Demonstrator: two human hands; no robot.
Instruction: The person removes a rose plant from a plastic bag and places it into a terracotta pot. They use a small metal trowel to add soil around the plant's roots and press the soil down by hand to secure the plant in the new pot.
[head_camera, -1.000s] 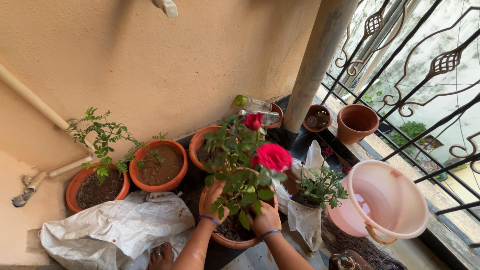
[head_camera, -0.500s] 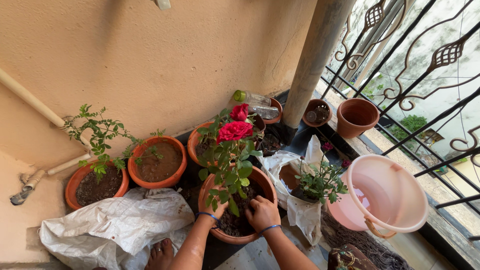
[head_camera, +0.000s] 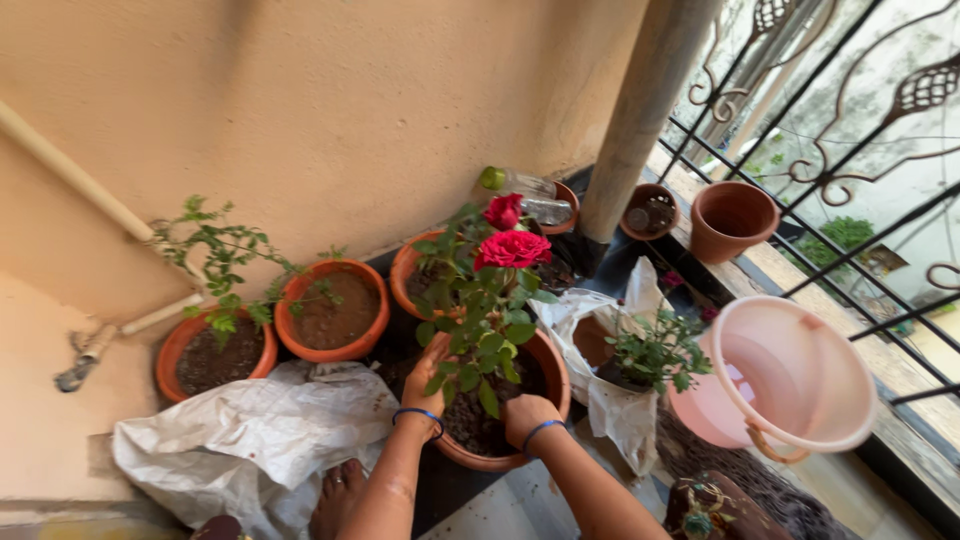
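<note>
A rose plant (head_camera: 495, 300) with two red blooms stands in a terracotta pot (head_camera: 553, 372) of dark soil in front of me. My left hand (head_camera: 425, 378) rests on the pot's left rim and the soil, partly behind leaves. My right hand (head_camera: 527, 414) presses flat on the soil at the front of the pot. Both wrists wear blue bands. Neither hand grips anything that I can see.
Two more terracotta pots (head_camera: 335, 315) with soil stand left by the wall. A white sack (head_camera: 250, 430) lies at the front left. A small plant in a white bag (head_camera: 625, 400), a pink bucket (head_camera: 780, 385), an empty pot (head_camera: 732, 218) and a railing are right.
The rose plant has been lowered into the pot and stands more upright. My hands moved from its stem base onto the soil and rim. The view shifted slightly.
</note>
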